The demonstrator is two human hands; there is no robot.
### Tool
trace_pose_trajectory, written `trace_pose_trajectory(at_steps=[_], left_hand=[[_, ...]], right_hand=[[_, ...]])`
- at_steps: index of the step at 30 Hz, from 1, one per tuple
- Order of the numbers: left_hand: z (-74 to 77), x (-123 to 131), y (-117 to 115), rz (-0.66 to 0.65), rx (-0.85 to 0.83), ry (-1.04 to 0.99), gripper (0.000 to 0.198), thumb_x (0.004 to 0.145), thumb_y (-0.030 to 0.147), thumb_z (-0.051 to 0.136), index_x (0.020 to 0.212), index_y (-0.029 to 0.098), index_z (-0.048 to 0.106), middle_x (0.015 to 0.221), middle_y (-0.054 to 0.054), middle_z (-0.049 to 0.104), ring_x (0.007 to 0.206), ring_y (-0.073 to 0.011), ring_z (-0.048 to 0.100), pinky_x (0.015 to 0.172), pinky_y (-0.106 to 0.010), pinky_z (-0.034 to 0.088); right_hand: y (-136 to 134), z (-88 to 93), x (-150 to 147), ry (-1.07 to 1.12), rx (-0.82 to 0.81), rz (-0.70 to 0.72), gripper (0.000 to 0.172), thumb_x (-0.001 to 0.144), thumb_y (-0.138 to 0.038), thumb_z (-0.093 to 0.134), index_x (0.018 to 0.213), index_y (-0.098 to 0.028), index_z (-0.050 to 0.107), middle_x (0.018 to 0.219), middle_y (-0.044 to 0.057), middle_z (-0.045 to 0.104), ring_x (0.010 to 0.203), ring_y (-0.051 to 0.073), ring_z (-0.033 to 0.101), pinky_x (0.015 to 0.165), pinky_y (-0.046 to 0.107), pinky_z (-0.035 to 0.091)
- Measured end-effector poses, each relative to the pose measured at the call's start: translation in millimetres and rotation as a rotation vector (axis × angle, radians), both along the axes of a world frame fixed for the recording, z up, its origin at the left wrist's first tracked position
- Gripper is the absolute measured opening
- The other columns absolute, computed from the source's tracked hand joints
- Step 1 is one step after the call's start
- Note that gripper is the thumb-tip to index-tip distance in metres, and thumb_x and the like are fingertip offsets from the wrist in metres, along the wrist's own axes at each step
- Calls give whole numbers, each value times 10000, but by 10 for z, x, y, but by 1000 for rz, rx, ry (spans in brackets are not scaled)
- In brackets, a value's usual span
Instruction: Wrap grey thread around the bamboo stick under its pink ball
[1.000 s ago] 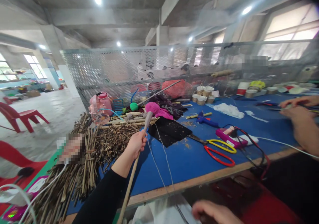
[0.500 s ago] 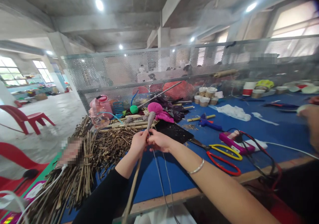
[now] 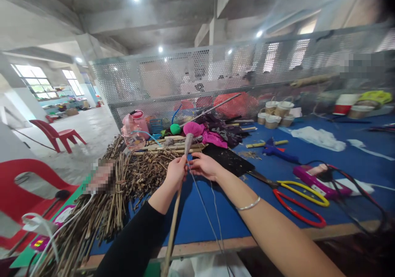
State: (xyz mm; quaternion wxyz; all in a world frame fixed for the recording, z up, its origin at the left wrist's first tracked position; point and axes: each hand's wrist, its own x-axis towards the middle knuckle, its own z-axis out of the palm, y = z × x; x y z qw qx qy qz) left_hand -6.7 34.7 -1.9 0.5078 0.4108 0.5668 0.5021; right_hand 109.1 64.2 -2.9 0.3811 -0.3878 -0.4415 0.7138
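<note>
My left hand (image 3: 175, 173) is closed around a long thin wooden stick (image 3: 173, 231) that rises to a grey padded tip (image 3: 188, 142). My right hand (image 3: 205, 167), with a silver bracelet on its wrist, pinches a thin grey thread (image 3: 206, 215) right beside the stick, just under the tip. The thread hangs down past the front edge of the blue table (image 3: 234, 203). Both hands hover above the table near a black cloth (image 3: 228, 160).
A heap of dried stems (image 3: 101, 203) lies left of my hands, with a pink water jug (image 3: 133, 130) behind it. Red and yellow scissors (image 3: 299, 195), a blue glue gun (image 3: 276, 150), a pink tool (image 3: 317, 180) with cables, paper cups (image 3: 274, 118) and a mesh screen (image 3: 216, 75) are around. Red chairs (image 3: 58, 134) stand at left.
My right hand came up from below the table edge to the stick and took hold of the thread. The view has swung left, and the other person's hands at right are out of sight.
</note>
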Motion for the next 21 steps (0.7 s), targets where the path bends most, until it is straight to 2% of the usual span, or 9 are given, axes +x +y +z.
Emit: trace_pose_trajectory(at_steps=[3,5,8,10,13,15,19,21], left_hand=[[8,5,-33,10,-10,20,275,817,389,462,654,167,463,473,60,381,320,-35,288,314,-162,203],[-5,25,-53,15,-15,46,275,819,385,464,661,161,478,482,56,390,324,-37,299,316,-167,215],[-47,50,-64,6,-11,43,268,805,403,495,715,151,513,534,54,408,335,-32,312,315,-172,219],[-73,56,-59,0,-10,26,271,796,411,511,743,145,522,575,51,418,348,-26,319,314,-169,214],[-83,52,-54,-1,-18,-5,285,793,424,509,742,143,516,576,56,396,359,-23,323,315,-163,201],[-68,48,-61,3,-17,-35,299,781,443,518,726,149,502,562,62,379,357,-25,324,313,-164,191],[-25,43,-84,-11,-17,-153,329,772,473,505,711,151,491,554,62,383,347,-22,307,310,-166,178],[-8,45,-93,-6,-12,-232,327,777,473,482,723,151,492,561,54,410,347,-23,312,311,-167,181]], right_hand=[[-45,-18,17,14,-7,69,568,618,-58,576,1116,-198,341,700,-21,591,606,125,599,569,279,483],[-65,-31,11,-13,32,100,606,572,-30,583,1107,-204,358,688,-40,570,543,115,576,530,268,470],[-57,-45,-5,-9,72,-61,590,511,24,503,1046,-197,387,664,-54,545,442,82,511,450,222,409],[-33,-39,2,12,20,-159,508,511,12,462,979,-179,412,641,-38,544,422,70,469,400,188,339],[-2,-22,40,-49,-67,-110,269,594,-83,479,854,-150,488,599,-11,543,372,43,339,353,169,165],[8,-26,66,-176,14,-55,117,656,-200,537,753,-137,548,553,-14,526,366,36,271,366,187,125],[28,-68,95,-289,357,-139,204,625,-329,655,644,-131,609,545,-15,545,478,75,399,466,217,281],[44,-82,104,-289,439,-178,213,616,-336,666,643,-129,620,568,-13,564,524,88,431,521,229,318]])
